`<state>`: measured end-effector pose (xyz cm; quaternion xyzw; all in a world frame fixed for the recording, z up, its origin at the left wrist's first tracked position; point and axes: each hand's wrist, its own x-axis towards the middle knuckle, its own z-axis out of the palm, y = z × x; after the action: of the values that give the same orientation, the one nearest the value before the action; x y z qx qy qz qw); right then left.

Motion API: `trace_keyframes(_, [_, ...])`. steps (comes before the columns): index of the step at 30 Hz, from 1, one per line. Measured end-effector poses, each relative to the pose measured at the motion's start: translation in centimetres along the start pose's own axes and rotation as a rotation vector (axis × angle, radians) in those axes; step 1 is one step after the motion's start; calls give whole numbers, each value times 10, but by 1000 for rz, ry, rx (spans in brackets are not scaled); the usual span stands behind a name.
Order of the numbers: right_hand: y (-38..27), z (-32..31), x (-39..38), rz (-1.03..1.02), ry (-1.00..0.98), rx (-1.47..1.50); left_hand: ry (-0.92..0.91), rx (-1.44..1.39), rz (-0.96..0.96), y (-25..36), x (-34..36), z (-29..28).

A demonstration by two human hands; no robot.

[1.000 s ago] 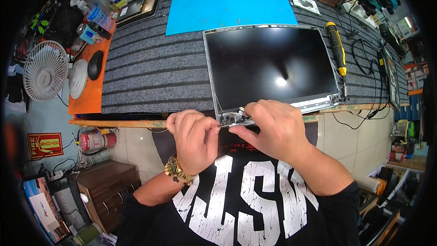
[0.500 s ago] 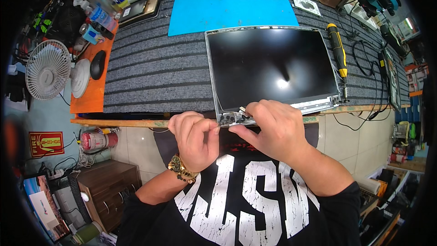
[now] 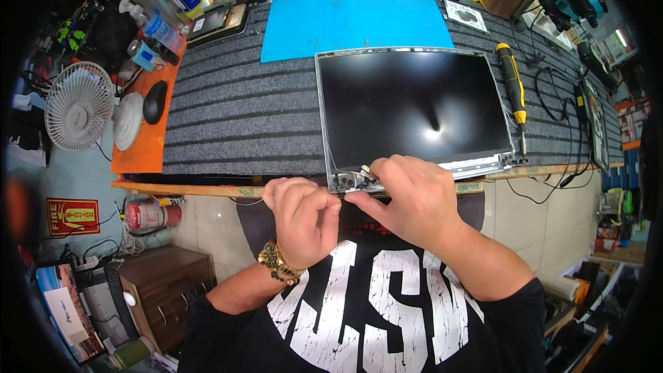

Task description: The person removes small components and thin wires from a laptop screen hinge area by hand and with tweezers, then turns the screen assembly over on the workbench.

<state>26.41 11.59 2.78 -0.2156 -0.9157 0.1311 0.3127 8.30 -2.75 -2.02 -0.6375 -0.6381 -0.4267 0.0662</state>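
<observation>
A laptop screen lid [image 3: 407, 103], black panel in a silvery frame, lies face up at the bench's front edge. Its lower left corner juts out over that edge, showing a hinge area and a small cable end. My right hand [image 3: 418, 197] grips this bottom edge, thumb beneath and fingers on top. Just left of the corner, my left hand [image 3: 304, 217] is closed in a pinch, its thumb and forefinger tips together by the frame. Whatever those tips hold, if anything, is too small to make out.
A yellow-and-black screwdriver [image 3: 512, 86] lies right of the lid, near black cables [image 3: 556, 90]. Behind the lid is a blue mat [image 3: 356, 24] on grey striped carpet [image 3: 242, 110]. At the left stand a white fan [image 3: 79, 107] and a black mouse [image 3: 155, 102].
My left hand has shifted slightly right and lower, still pinched. My right hand keeps its grip on the lid. The whole view has moved a little.
</observation>
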Motion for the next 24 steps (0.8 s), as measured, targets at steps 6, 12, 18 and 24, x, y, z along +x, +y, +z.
trace_keyframes(6, [-1, 2, 2, -7, 16, -11, -21, -47, -22, 6, -2, -5])
trace_keyframes(12, [-2, 2, 4, -5, 19, -19, -41, -93, -59, 10, -6, -11])
trace_keyframes(18, [2, 5, 2, 8, 22, -5, -69, -96, -35, 12, -11, -16])
trace_keyframes(24, [0, 8, 6, 18, 53, 0, -79, -85, 1, 13, -10, -22])
